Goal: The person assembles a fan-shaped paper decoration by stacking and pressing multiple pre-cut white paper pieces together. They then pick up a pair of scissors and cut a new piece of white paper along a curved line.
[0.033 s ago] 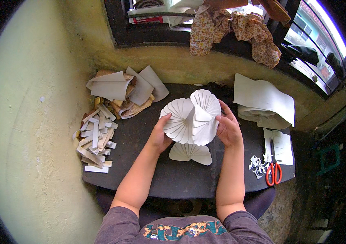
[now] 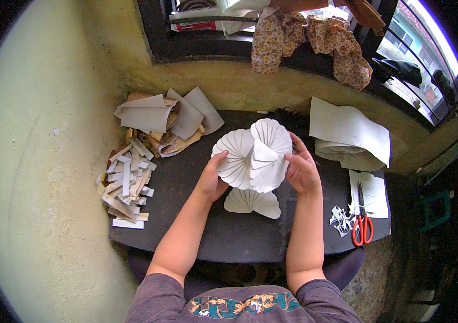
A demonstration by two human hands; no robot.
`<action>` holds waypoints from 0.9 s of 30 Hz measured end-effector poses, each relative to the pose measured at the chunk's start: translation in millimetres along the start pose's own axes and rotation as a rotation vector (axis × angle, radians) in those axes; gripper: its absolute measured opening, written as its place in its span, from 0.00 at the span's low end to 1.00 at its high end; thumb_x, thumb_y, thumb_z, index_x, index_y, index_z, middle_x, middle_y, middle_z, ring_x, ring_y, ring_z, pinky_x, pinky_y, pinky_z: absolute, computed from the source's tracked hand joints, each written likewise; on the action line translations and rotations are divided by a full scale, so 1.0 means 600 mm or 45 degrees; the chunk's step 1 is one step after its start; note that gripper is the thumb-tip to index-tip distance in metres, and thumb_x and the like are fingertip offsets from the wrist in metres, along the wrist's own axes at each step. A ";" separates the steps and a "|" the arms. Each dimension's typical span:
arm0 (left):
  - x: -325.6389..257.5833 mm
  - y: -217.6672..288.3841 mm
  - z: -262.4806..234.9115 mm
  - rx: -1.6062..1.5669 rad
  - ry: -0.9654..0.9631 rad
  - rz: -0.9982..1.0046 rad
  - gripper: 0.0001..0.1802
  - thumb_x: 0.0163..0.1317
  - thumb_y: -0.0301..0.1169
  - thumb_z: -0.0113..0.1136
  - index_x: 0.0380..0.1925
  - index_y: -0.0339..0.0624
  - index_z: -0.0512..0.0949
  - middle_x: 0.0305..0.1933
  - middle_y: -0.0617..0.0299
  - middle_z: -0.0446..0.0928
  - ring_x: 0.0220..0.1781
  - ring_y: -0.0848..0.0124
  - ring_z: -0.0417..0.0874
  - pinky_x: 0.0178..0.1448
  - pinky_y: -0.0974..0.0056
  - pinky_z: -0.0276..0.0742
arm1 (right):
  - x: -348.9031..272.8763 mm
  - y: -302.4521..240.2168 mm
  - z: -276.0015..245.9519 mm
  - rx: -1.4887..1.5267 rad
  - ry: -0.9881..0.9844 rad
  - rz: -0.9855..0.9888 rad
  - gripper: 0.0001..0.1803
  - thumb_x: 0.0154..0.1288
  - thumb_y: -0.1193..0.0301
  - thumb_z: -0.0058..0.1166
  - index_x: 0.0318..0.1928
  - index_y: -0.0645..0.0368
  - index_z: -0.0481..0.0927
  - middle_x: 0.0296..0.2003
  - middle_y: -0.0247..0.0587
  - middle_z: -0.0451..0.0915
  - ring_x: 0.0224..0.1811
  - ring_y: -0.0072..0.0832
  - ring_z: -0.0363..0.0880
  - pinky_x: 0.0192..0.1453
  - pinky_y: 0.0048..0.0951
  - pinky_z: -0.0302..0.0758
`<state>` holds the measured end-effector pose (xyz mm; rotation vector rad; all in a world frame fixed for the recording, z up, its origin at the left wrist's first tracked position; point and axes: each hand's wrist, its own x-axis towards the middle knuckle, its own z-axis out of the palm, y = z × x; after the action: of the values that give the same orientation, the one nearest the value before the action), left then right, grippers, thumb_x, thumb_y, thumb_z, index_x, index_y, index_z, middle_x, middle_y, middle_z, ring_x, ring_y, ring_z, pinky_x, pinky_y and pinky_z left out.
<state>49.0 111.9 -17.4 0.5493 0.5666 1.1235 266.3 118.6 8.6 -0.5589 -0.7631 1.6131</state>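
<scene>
Above the middle of the black table I hold a white piece of overlapping petal-like strips (image 2: 235,153), fanned out in a rosette with a raised fold near its centre. Its material could be stiff paper or thin sheet; I cannot tell. My left hand (image 2: 212,178) grips the left rim, thumb on top and fingers beneath. On the right rim, my right hand (image 2: 301,169) pinches the edge with the thumb in front and fingers behind. A smaller white fan of the same strips (image 2: 251,203) shows just below the rosette, over the tabletop; whether the two are joined is hidden.
Cut strips (image 2: 126,180) are heaped at the table's left, with folded sheets (image 2: 145,114) behind them. At the right lie a large curled white sheet (image 2: 350,132), red-handled scissors (image 2: 362,229) and small white scraps (image 2: 341,220). Walls border the left and back; flowered cloth (image 2: 269,46) hangs from the window.
The raised fold at the rosette's centre has shifted slightly, and the right-hand strips now look more spread. Both hands keep nearly the same place and grip.
</scene>
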 end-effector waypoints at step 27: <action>0.001 -0.002 -0.001 0.347 0.027 0.273 0.25 0.63 0.32 0.53 0.59 0.41 0.62 0.57 0.58 0.69 0.57 0.64 0.72 0.60 0.58 0.69 | 0.004 0.001 -0.016 0.065 0.029 -0.071 0.28 0.52 0.79 0.42 0.58 0.61 0.64 0.50 0.46 0.74 0.48 0.36 0.77 0.51 0.39 0.75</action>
<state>49.8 112.0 -18.7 0.8506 0.6968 1.2639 272.4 122.6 2.1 -0.5141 -0.7130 1.5684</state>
